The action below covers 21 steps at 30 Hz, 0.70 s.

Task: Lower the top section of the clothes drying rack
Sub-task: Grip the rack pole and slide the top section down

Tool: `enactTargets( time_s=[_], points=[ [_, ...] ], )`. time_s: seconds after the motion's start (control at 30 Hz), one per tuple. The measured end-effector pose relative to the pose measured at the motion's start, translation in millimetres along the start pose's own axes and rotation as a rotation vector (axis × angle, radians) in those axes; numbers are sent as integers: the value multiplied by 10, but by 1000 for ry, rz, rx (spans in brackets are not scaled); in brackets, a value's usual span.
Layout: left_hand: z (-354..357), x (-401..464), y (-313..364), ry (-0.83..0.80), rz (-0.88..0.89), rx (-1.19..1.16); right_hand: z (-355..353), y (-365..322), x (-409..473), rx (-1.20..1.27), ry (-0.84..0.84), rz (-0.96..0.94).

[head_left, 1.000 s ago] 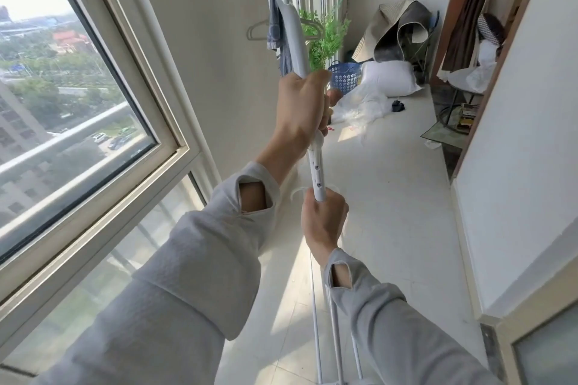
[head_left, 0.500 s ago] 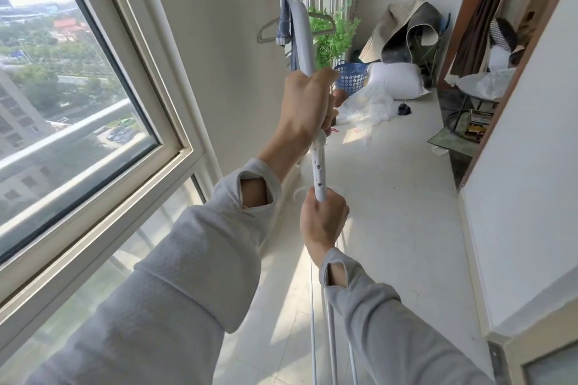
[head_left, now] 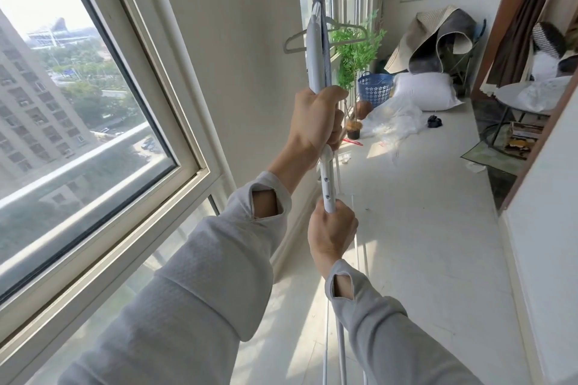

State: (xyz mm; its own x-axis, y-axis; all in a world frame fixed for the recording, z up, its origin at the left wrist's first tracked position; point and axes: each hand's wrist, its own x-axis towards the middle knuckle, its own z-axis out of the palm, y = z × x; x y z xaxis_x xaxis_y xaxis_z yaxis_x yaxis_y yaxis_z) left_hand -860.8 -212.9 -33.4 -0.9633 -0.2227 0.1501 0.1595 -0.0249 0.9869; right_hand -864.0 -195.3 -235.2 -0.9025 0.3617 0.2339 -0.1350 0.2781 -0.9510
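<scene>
The white clothes drying rack stands upright in front of me, seen edge-on. Its top section [head_left: 315, 50] rises above my hands, with a grey cloth hanging along its far side and a grey hanger [head_left: 295, 40] hooked behind it. My left hand [head_left: 316, 119] is closed around the base of that top section. Below it the white upright tube [head_left: 327, 184] shows two small screws. My right hand [head_left: 331, 233] grips this tube lower down. Thin white rack legs [head_left: 341, 350] run down to the floor.
A large window [head_left: 93, 122] fills the left side, close to my left sleeve. Farther along the balcony floor stand a potted green plant [head_left: 355, 72], a blue basket [head_left: 374, 89], a white pillow [head_left: 425, 92] and crumpled plastic [head_left: 392, 122]. A white wall [head_left: 547, 212] closes the right.
Both hands keep the same grip on the rack. My view has tilted and drifted, so the top section and the far balcony things appear shifted right in the frame.
</scene>
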Motion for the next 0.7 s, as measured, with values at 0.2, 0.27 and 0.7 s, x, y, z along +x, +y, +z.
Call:
enactTargets(
  time_s=[0.2,0.27,0.7],
  points=[
    [-68,355,-46,7,-8,13,264,28,250,-11,22,-11],
    [-107,489,-70,-13,6,11,357,26,326,-22,27,-8],
    [-459,1209,-174,-115,45,-19,1023,-71,694,-27,104,19]
  ],
)
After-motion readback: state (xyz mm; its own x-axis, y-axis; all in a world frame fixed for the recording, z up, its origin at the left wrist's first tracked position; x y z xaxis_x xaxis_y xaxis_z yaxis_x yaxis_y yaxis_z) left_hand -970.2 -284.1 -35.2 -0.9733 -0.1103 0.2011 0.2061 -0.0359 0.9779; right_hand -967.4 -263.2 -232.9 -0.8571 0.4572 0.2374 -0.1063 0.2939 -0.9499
